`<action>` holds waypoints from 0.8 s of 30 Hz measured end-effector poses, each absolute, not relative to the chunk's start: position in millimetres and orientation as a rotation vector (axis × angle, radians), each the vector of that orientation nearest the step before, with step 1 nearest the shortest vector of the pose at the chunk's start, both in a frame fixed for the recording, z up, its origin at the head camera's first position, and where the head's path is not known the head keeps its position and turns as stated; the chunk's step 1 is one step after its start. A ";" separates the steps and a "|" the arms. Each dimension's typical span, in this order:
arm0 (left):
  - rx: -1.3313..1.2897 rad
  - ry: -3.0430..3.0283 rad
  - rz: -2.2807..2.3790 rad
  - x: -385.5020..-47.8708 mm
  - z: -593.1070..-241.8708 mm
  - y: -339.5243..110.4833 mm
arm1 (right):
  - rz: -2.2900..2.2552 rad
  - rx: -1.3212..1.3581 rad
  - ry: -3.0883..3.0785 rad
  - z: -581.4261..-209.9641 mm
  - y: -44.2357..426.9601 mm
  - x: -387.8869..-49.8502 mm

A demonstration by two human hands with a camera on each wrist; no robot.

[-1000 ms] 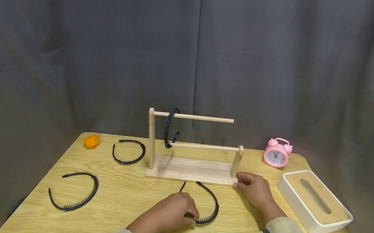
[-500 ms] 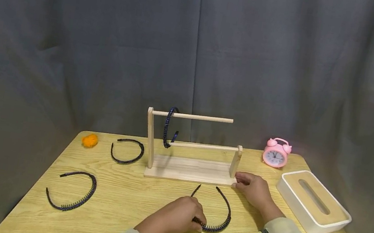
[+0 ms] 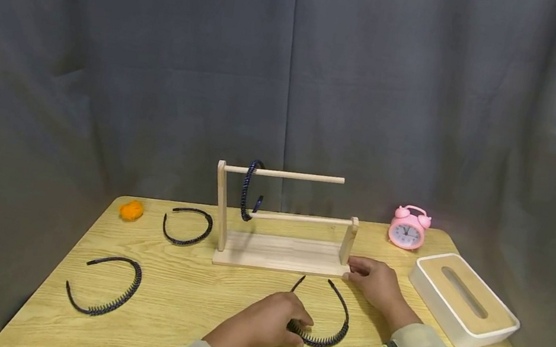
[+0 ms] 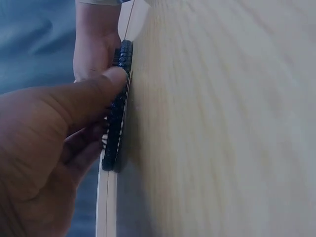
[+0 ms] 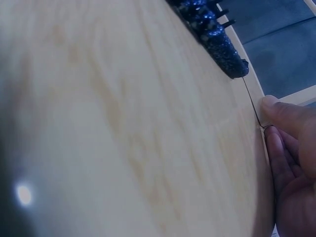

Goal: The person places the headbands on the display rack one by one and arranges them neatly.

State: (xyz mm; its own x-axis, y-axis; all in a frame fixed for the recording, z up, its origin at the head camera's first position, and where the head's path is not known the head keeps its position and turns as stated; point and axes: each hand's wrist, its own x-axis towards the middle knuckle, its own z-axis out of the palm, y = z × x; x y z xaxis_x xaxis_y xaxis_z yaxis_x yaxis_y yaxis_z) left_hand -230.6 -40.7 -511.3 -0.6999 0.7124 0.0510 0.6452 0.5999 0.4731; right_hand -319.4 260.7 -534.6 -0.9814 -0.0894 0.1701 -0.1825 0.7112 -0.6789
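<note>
Observed left-hand grip [image 3: 273, 323] pinching held headband [image 3: 325, 343], dark and toothed, between thumb and fingers, in front of wooden rack [image 3: 280, 244]. Noted tips of held headband pointing toward rack, toothed curve on the side away from it. Unable to tell whether lifted off desk [image 3: 185, 291] or resting there. Observed right-hand grip [image 3: 374, 281] at right end of rack base, pinching the wood there between thumb and fingers. Found hanging headband [image 3: 246, 190] on upper rod [image 3: 304, 177] of rack, near its left post, lower part at the left end of lower rod [image 3: 303, 219]. Recorded far headband [image 3: 207, 229] lying just left of rack; near headband [image 3: 136, 284] lying farther left and forward of it. Recorded also orange fluffy ball [image 3: 131, 210] well left of rack, pink alarm clock [image 3: 406, 236] right of and behind it, and tissue box [image 3: 481, 295] to its right.
</note>
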 end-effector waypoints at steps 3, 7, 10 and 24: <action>1.047 2.717 0.815 -228.8 -510.0 -57.3 | 1.129 0.232 -2.787 -536.0 261.3 -319.4; 0.836 2.774 1.000 -228.3 -504.1 -104.2 | 1.132 0.246 -2.778 -536.1 262.4 -319.9; 0.626 2.842 1.103 -230.2 -504.2 -152.9 | 1.129 0.242 -2.776 -536.5 263.3 -319.3; -0.136 3.035 0.842 -206.0 -510.4 -328.3 | 1.141 0.245 -2.776 -537.9 263.8 -320.6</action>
State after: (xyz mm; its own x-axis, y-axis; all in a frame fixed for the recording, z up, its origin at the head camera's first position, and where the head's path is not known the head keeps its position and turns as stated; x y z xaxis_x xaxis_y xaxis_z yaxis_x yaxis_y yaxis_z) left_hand -206.0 -328.3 -510.4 -0.9962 -0.0863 -0.0124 -0.0804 0.8536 0.5146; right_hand -320.6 263.8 -537.9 -0.9784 -0.0999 0.1810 -0.1984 0.7008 -0.6852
